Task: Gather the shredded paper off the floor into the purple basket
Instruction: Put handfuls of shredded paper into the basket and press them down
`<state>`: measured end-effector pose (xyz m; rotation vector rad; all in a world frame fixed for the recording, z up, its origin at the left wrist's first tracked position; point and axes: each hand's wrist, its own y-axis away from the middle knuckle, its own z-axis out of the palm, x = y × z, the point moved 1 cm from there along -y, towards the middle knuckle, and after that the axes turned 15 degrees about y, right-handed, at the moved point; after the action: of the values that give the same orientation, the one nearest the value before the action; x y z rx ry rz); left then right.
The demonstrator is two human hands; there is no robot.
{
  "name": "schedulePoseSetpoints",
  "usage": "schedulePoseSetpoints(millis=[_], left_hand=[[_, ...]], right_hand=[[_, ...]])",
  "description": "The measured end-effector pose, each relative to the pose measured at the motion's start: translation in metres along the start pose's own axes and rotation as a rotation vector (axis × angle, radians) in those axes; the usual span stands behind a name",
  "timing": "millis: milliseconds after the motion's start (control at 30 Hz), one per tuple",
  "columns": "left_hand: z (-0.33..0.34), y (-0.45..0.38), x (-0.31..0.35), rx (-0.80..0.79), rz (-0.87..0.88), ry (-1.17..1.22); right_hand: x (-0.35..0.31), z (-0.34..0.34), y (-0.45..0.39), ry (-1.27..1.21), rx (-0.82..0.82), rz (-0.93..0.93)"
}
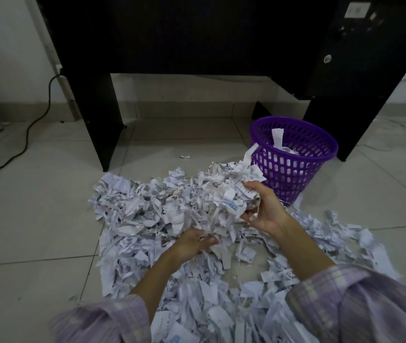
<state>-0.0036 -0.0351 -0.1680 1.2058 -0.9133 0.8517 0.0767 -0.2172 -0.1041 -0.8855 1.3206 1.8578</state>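
A wide heap of white shredded paper (147, 219) covers the tiled floor in front of me. Both hands hold one big bundle of shreds (224, 194) lifted above the heap. My right hand (266, 211) grips the bundle's right side with thumb on top and fingers curled beneath. My left hand (192, 243) cups the bundle from below at its near left edge, its fingertips buried in paper. The purple basket (296, 167) stands upright just right of the bundle and holds a few strips inside.
A black desk (107, 120) with two legs stands behind the heap; the basket sits by its right leg (345, 129). A black cable (28, 134) runs along the floor at left. One stray scrap (185, 156) lies beyond the heap.
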Motion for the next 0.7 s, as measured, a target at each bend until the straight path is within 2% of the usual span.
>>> schedulePoseSetpoints(millis=[133, 267, 400, 533, 700], left_hand=[[-0.003, -0.010, 0.006, 0.248, -0.087, 0.320], [-0.002, -0.011, 0.021, 0.230, -0.120, 0.761], [0.007, -0.010, 0.037, 0.252, -0.026, 1.065], [0.015, -0.006, 0.042, 0.247, 0.015, 1.038], [0.019, -0.004, 0.036, 0.151, 0.043, 0.883]], right_hand=[[0.001, 0.002, 0.003, 0.045, -0.053, -0.007], [0.008, 0.005, 0.007, 0.088, -0.081, -0.012], [0.019, 0.012, 0.011, 0.108, -0.127, 0.049], [0.032, 0.019, 0.011, 0.197, -0.167, 0.098], [0.039, 0.020, 0.011, 0.320, -0.096, 0.114]])
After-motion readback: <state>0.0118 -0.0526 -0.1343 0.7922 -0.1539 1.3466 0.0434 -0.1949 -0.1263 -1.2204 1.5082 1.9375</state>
